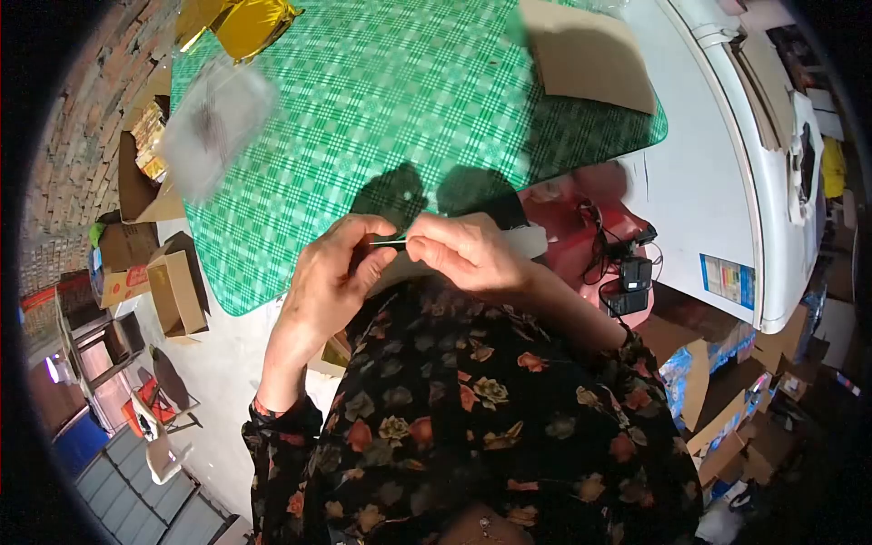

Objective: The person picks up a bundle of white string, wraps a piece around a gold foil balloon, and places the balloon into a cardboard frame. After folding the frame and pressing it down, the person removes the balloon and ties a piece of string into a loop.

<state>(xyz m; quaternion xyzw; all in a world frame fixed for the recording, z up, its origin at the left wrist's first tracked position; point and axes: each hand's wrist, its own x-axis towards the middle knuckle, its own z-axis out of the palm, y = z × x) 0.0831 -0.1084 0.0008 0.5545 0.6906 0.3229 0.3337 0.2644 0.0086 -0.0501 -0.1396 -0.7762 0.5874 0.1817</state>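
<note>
Head view, middle of the frame: a thin green strip (388, 242) runs level between the two hands, and it is too fine to tell whether it is thread, wire or plastic. The left hand (329, 272) pinches its left end with thumb and curled fingers drawn narrow, and the right hand (465, 254) pinches the other end the same way, fingertips closed tight, so the two hands are almost touching. A pale translucent piece (527, 242) shows just past the right hand's knuckles. Both hands are held over the near edge of a table covered with a green checked cloth (409, 91), above the person's dark floral sleeves (472, 400). On the cloth, a flat piece of cardboard (590, 54) lies at the upper right, a gold foil packet (241, 23) at the top left edge, and a blurred clear plastic bag (213, 123) below it. Right of the hands sits a pink thing with black cables and a charger (629, 272), against a white appliance (708, 182). Open cardboard boxes (177, 291) stand on the floor at the left, by a brick wall (82, 118).
</note>
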